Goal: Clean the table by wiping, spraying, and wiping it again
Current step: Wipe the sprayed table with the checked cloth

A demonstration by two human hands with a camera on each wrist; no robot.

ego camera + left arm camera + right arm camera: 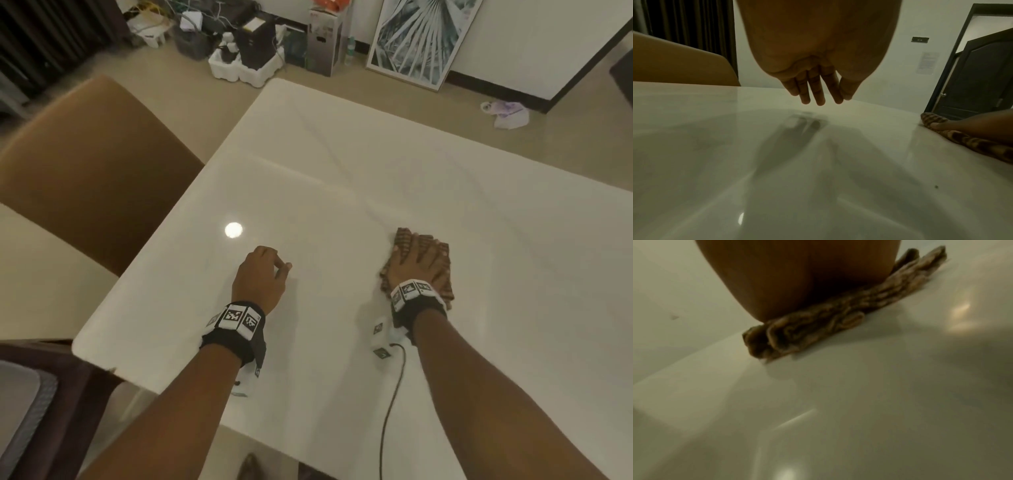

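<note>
A glossy white table (342, 164) fills the head view. My right hand (416, 262) lies flat, fingers straight, pressing a folded brown striped cloth (404, 236) onto the tabletop right of centre. The right wrist view shows the palm on the bunched cloth (818, 324). My left hand (263, 274) hovers just above the table to the left, fingers loosely bent and holding nothing. In the left wrist view its fingers (813, 91) hang relaxed over the table (715, 146), with the cloth (966, 141) at the right edge. No spray bottle is in view.
A brown chair (92, 171) stands against the table's left side. A black cable (390, 411) runs from my right wrist across the near tabletop. Boxes and clutter (246, 44) and a framed picture (418, 37) sit on the floor beyond the far edge.
</note>
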